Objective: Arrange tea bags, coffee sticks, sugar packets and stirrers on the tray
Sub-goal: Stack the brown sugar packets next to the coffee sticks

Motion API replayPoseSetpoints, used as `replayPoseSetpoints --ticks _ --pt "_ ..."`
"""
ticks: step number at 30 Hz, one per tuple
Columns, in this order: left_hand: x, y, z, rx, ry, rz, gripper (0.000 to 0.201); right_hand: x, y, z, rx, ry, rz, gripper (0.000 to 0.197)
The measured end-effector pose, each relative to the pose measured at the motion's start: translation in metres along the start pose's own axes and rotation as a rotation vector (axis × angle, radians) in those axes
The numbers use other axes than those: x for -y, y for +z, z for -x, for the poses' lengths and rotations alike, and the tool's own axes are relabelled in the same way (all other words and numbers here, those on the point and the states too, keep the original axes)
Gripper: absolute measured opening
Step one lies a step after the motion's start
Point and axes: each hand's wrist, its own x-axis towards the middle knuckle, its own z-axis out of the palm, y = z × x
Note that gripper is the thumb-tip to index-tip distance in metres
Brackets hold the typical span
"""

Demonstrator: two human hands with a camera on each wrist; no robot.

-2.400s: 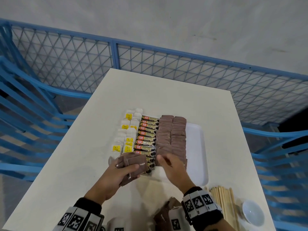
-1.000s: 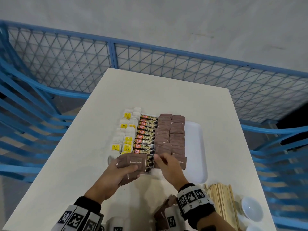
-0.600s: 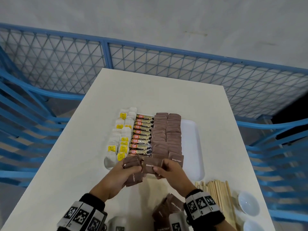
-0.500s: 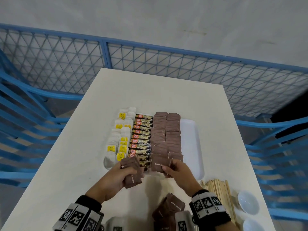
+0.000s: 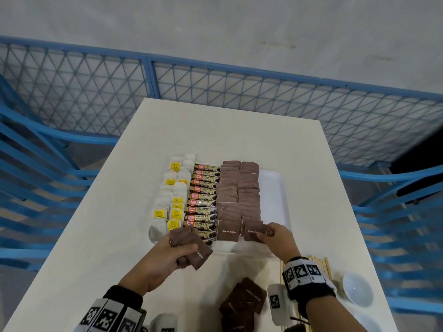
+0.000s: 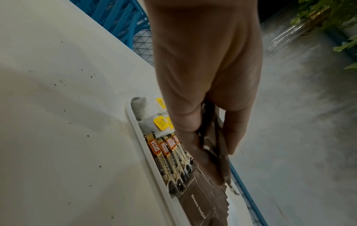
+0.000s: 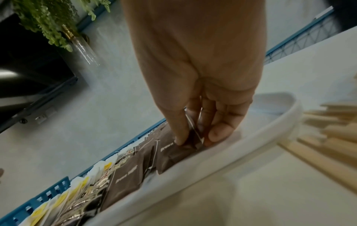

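A white tray [image 5: 275, 197] holds a column of tea bags [image 5: 176, 197], a column of coffee sticks [image 5: 203, 200] and two columns of brown sugar packets [image 5: 239, 192]. My right hand [image 5: 269, 232] pinches one brown sugar packet [image 5: 254, 232] at the near end of the right sugar column, low over the tray [image 7: 212, 156]. My left hand [image 5: 182, 252] grips a small stack of brown sugar packets [image 5: 191, 245] just in front of the tray's near left edge. In the left wrist view the stack [image 6: 214, 146] sits between thumb and fingers.
Loose brown sugar packets [image 5: 242, 300] lie on the table near me. Wooden stirrers [image 5: 321, 264] lie at the right front, partly under my right wrist, with a small white bowl [image 5: 357, 292] beside them. Blue mesh fencing [image 5: 215, 92] surrounds the table.
My right hand took a packet from the left hand's stack, laid one at the near end of the left sugar column, and now holds another at the right column's end.
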Motion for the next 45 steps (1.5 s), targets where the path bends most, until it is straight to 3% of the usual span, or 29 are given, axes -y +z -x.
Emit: replayPoseSetpoints --ticks 6,10,12,14,18,27,31,38,42,45 --pt "-0.004 0.003 0.002 -0.006 0.046 0.009 0.028 0.007 0.007 0.004 -0.050 -0.008 -0.032 0.019" --pt "-0.005 0.004 0.001 -0.053 0.082 0.037 0.029 0.013 0.016 0.012 -0.182 -0.117 0.034 0.035" --pt "-0.006 0.005 0.001 -0.060 0.093 0.047 0.030 0.025 0.022 0.023 -0.206 -0.242 0.007 0.030" --pt "-0.006 0.005 0.001 -0.061 0.105 0.063 0.033 0.040 0.027 0.037 -0.099 -0.353 -0.057 0.018" --pt "-0.007 0.006 0.002 -0.083 0.134 0.086 0.033 0.069 0.037 0.067 0.282 -0.423 -0.258 0.018" --pt "-0.001 -0.003 0.002 -0.046 0.048 0.073 0.033 0.065 0.054 0.062 0.375 -0.299 -0.479 0.012" --pt "-0.001 -0.009 0.004 -0.040 0.025 0.090 0.033 0.052 0.041 0.054 0.307 -0.243 -0.472 0.010" --pt "0.000 -0.010 0.006 -0.036 0.040 0.032 0.039 0.027 0.029 0.037 0.104 -0.194 -0.236 0.024" --pt "-0.002 -0.008 0.008 -0.015 0.054 0.024 0.038 0.026 0.034 0.034 0.067 -0.201 -0.147 0.011" --pt "-0.003 -0.007 0.007 -0.018 0.064 0.017 0.040 0.029 0.040 0.031 0.031 -0.215 -0.109 0.013"
